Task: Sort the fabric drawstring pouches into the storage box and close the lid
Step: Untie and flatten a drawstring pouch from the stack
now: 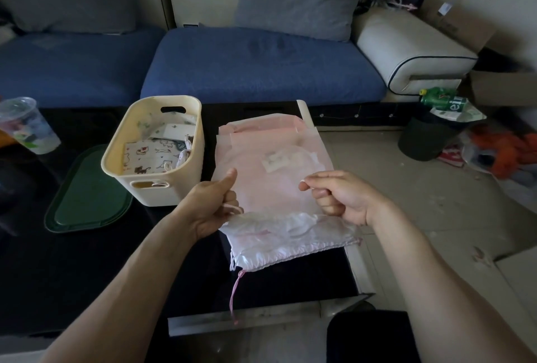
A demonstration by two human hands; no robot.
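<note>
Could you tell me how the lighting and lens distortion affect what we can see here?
Head view: dim light, the black table nearly featureless; the pale pink pouch held by left hand and right hand looks washed out; wide-angle bending curves the sofa edges.

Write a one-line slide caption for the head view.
Both hands, left and right, hold a pink pouch beside the open cream storage box.
</note>
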